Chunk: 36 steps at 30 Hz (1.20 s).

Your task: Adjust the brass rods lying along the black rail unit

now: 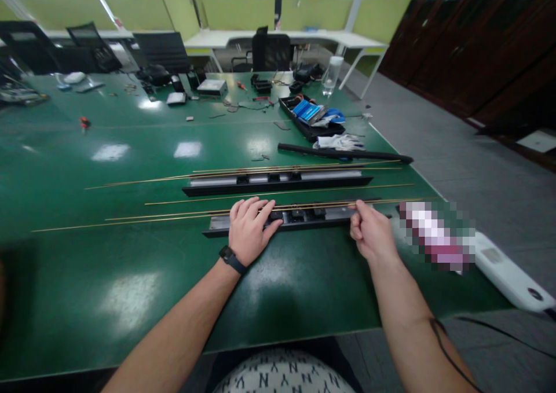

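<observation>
A dark channel-shaped rail (334, 217) with black blocks inside lies crosswise in front of me. My left hand (252, 225), wearing a dark watch, rests over its left half with fingers stretched out. Thin brass-coloured rods (174, 215) run along the rail and pass by those fingers. At the rail's right end my right hand (371, 228) is closed, its thumb and index finger pinched at the rods; exactly how many it grips I cannot tell. A second similar rail (278, 182) lies just beyond, with more rods across it. One single rod (186, 201) lies between the two rails.
Behind the rails lie a black tube (343, 151), a white glove (341, 142) and a black tray (299, 121) holding blue items. To the right are a blurred-out pink packet (434, 237) and a white power strip (504, 271). Small tools and parts scatter across the green table's far side.
</observation>
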Motion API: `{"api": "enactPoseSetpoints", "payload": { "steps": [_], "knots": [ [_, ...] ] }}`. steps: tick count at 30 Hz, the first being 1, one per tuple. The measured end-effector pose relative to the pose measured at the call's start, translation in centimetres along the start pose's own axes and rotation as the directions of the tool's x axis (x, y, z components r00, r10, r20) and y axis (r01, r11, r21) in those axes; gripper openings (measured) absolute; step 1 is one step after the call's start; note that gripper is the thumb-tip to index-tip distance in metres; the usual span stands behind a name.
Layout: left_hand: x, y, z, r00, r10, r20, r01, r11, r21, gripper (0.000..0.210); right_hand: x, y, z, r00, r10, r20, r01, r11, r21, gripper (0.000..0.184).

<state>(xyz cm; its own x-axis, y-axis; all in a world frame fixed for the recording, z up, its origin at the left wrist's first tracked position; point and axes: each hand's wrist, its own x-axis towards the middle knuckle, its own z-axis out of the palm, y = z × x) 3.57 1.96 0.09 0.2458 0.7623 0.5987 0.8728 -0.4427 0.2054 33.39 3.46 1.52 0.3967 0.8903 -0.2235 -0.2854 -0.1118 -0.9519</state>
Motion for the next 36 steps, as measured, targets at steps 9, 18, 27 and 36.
{"api": "enactPoseSetpoints", "payload": {
  "steps": [9, 18, 27, 36],
  "knots": [
    [0.02, -0.03, -0.05, 1.0, -0.011, 0.015, 0.011, 1.0, -0.013, 0.044, -0.13, -0.22, 0.06, 1.0, -0.002, 0.022, 0.002, 1.0, -0.022, 0.036],
    [0.08, 0.01, -0.12, 1.0, -0.01, 0.009, 0.01, 1.0, -0.018, 0.043, -0.18, -0.08, 0.08, 1.0, -0.008, 0.016, 0.009, 0.999, -0.031, 0.037],
    [-0.03, -0.19, 0.14, 1.0, -0.002, 0.006, 0.002, 1.0, -0.006, 0.045, 0.05, -0.23, -0.04, 1.0, -0.008, 0.004, 0.008, 1.0, 0.0, 0.034],
    [0.1, -0.07, -0.01, 1.0, -0.006, 0.014, 0.006, 1.0, -0.016, 0.044, 0.08, 0.04, -0.01, 1.0, 0.001, 0.024, 0.0, 0.999, -0.037, 0.039]
  ]
}}
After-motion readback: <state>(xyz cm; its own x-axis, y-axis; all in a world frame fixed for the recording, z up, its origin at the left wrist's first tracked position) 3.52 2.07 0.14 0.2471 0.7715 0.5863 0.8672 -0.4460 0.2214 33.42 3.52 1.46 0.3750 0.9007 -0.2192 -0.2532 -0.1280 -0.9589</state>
